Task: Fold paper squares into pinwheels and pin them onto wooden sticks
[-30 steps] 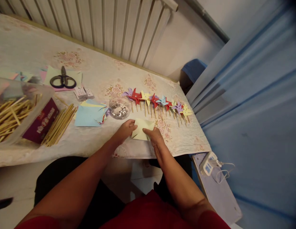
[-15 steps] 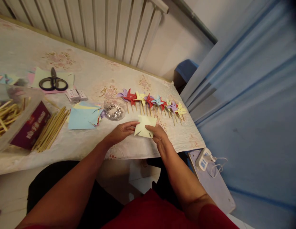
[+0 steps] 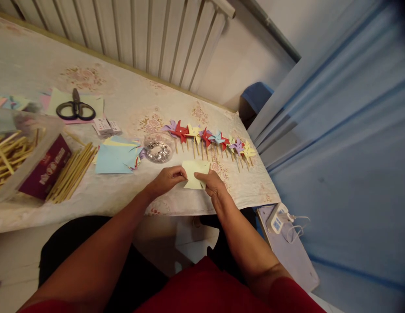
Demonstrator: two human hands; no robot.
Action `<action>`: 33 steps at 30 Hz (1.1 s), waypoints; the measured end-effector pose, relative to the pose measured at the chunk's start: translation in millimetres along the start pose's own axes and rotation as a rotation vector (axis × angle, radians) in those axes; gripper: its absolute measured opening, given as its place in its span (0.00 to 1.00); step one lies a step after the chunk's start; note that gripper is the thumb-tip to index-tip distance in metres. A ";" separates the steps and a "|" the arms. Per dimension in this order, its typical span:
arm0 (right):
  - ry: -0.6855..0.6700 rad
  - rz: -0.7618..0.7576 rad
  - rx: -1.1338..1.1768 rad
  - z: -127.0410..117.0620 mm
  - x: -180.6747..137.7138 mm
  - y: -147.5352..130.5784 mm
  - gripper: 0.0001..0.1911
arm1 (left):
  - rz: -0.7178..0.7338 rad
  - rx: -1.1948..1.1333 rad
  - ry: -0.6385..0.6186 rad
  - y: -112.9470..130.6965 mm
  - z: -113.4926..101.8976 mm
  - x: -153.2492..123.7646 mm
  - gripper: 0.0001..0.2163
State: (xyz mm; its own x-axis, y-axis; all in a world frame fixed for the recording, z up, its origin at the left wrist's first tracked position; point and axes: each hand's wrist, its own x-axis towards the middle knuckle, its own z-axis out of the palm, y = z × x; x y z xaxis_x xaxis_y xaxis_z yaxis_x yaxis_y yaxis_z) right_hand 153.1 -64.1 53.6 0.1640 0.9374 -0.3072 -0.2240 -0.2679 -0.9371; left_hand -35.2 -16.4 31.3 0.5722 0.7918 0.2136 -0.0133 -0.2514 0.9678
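Observation:
A pale yellow-green square of paper (image 3: 193,168), with slits cut in from its corners, is held over the table's front part. My right hand (image 3: 215,182) grips its right side, thumb lying across the top of the paper. At the paper's left edge, my left hand (image 3: 169,179) has thumb and fingers closed in a pinch on it; the pinched spot itself is hidden. A clear round bowl of shiny small metal pieces (image 3: 157,151) sits just behind my left hand. Beyond the paper lies a row of finished paper pinwheels on sticks (image 3: 207,136), in red, yellow, purple and blue.
Left of the bowl lies a stack of coloured paper (image 3: 115,158), beside small white boxes (image 3: 106,127). Black-handled scissors (image 3: 75,111) rest on more sheets. A plastic box (image 3: 45,167) with wooden sticks (image 3: 71,174) stands at left. A power strip (image 3: 276,218) lies at lower right.
My left fingers, stretched along the paper's upper left edge before, have drawn into a pinch lower on that edge. The paper has turned slightly and shifted a little left.

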 end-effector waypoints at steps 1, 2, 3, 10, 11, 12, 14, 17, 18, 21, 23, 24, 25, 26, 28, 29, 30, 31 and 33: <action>0.003 -0.005 -0.007 1.2 -0.5 0.6 0.25 | -0.011 -0.007 0.000 1.1 0.4 -0.3 0.07; 0.003 -0.008 -0.013 2.4 -1.1 1.0 0.24 | -0.019 -0.013 0.000 2.3 0.8 -0.6 0.08; 0.003 -0.008 -0.018 3.6 -1.7 1.4 0.23 | -0.024 -0.020 0.002 3.4 1.1 -0.8 0.09; 0.010 -0.005 -0.077 7.3 -2.1 5.2 0.20 | -0.052 -0.093 0.041 5.5 2.5 0.5 0.11; 0.011 -0.008 -0.086 7.3 -1.7 6.0 0.20 | -0.070 -0.118 0.045 4.7 2.9 0.8 0.10; 0.009 -0.009 -0.090 7.3 -1.4 6.6 0.20 | -0.090 -0.148 0.046 3.6 3.4 1.0 0.10; 0.001 -0.012 -0.085 7.8 -1.3 7.3 0.20 | -0.121 -0.203 0.058 0.9 4.5 1.6 0.10; -0.020 -0.009 -0.063 9.9 -2.6 6.3 0.20 | -0.144 -0.249 0.081 -4.0 6.4 2.7 0.11; -0.027 -0.006 -0.058 10.8 -3.3 5.6 0.20 | -0.152 -0.256 0.088 -5.6 7.0 3.1 0.11; -0.046 0.003 -0.051 13.7 -5.7 3.3 0.19 | -0.163 -0.242 0.100 -10.1 8.7 4.1 0.11; -0.053 0.013 -0.055 14.9 -6.8 2.3 0.18 | -0.161 -0.210 0.114 -12.6 9.8 4.4 0.11; -0.053 0.021 -0.060 15.2 -7.1 2.0 0.18 | -0.160 -0.192 0.125 -13.6 10.4 4.4 0.11; -0.053 0.032 -0.067 15.2 -7.2 2.0 0.18 | -0.159 -0.176 0.136 -14.4 10.8 4.3 0.11; -0.050 0.040 -0.072 15.1 -7.2 2.1 0.18 | -0.159 -0.162 0.146 -15.0 11.3 4.2 0.11; -0.047 0.049 -0.078 14.3 -6.9 2.6 0.18 | -0.159 -0.142 0.162 -15.4 11.8 3.9 0.10; -0.048 0.050 -0.078 14.0 -6.7 2.9 0.18 | -0.161 -0.134 0.167 -15.4 12.0 3.8 0.10; -0.049 0.049 -0.077 13.7 -6.5 3.1 0.17 | -0.164 -0.127 0.171 -15.2 12.1 3.8 0.10; -0.050 0.048 -0.078 13.5 -6.4 3.2 0.17 | -0.166 -0.120 0.172 -14.9 12.1 3.8 0.10; -0.048 0.047 -0.085 13.8 -6.5 2.8 0.16 | -0.163 -0.107 0.177 -14.4 12.1 4.0 0.09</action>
State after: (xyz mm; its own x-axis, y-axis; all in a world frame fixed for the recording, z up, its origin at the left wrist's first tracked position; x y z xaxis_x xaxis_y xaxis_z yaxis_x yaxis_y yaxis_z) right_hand 138.2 -67.9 55.3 0.1087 0.9324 -0.3448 -0.1475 -0.3279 -0.9331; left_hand -22.8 -16.3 16.7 0.4216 0.9045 0.0641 -0.0248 -0.0591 0.9979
